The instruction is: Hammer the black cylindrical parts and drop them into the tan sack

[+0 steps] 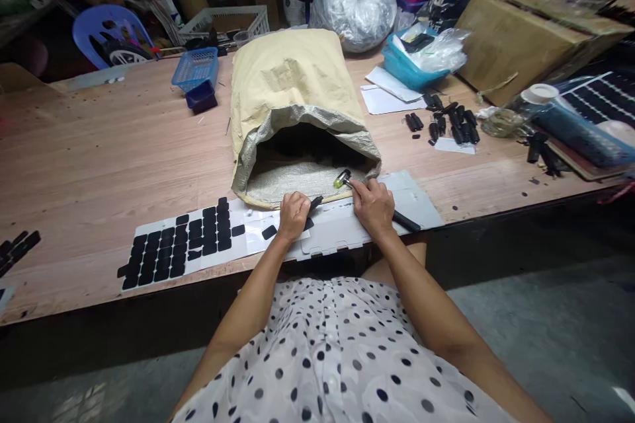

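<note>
Tabletop (124,158) — left hand (294,215) grips 1 black piece (316,201), right hand (374,207) black-handled tool (407,221).

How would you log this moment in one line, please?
left hand: holds small black piece | right hand: grips black-handled tool | sack: mouth open toward person | black patches: left of hands
</note>
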The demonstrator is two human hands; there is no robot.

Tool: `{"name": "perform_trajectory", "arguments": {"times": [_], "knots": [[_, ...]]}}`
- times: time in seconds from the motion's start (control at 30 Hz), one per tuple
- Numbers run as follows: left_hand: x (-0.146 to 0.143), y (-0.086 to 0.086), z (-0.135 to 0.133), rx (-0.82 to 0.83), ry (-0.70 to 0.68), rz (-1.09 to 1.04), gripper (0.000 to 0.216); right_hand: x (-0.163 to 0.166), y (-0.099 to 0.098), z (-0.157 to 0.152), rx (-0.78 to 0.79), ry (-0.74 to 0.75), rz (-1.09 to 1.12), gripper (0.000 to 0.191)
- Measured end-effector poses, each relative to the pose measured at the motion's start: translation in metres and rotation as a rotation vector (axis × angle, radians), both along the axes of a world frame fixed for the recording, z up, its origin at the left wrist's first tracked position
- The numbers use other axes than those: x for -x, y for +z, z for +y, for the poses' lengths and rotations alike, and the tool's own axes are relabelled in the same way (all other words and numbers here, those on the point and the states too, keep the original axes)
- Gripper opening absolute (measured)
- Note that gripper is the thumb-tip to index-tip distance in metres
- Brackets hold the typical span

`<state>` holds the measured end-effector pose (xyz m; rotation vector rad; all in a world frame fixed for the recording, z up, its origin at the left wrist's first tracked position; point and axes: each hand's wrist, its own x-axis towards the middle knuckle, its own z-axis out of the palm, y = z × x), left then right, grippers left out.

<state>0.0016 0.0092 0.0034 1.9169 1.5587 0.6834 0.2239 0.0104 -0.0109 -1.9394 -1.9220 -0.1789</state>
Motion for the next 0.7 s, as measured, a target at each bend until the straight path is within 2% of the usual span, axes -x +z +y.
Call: {"name": "perform_trajectory", "arguments": {"times": [0.1,0.2,0.3,0.4,0.47,0.5,0.6,0.7], "knots": [[0.001,0.007,0.002,0.046,-0.012,-0.032,0.037,0.001,0.000,0.001,0.009,-0.011,-0.009,0.033],[0.003,0.024,-0.008,0.056,-0.066,-0.103,0.037,0.001,0.001,0.002,0.012,-0.007,-0.013,0.033],[0.003,0.046,-0.035,0.064,-0.242,-0.207,0.035,0.001,0.001,0.002,0.016,-0.005,-0.008,0.034],[-0.001,0.056,-0.072,0.342,-0.493,-0.284,0.035,0.001,0.000,0.002,0.011,-0.012,-0.002,0.034],[-0.004,0.047,-0.093,0.538,-0.562,-0.255,0.033,0.001,-0.001,0.002,0.004,-0.012,0.000,0.033],[-0.005,0.038,-0.101,0.593,-0.543,-0.223,0.031,0.001,-0.001,0.002,0.002,-0.010,0.000,0.033],[-0.006,0.004,-0.112,0.694,-0.346,-0.120,0.030,0.001,-0.002,0.003,-0.002,-0.004,-0.005,0.033],[-0.004,-0.027,-0.111,0.822,-0.101,0.001,0.030,0.001,-0.003,0.004,-0.014,-0.002,-0.010,0.034]]}}
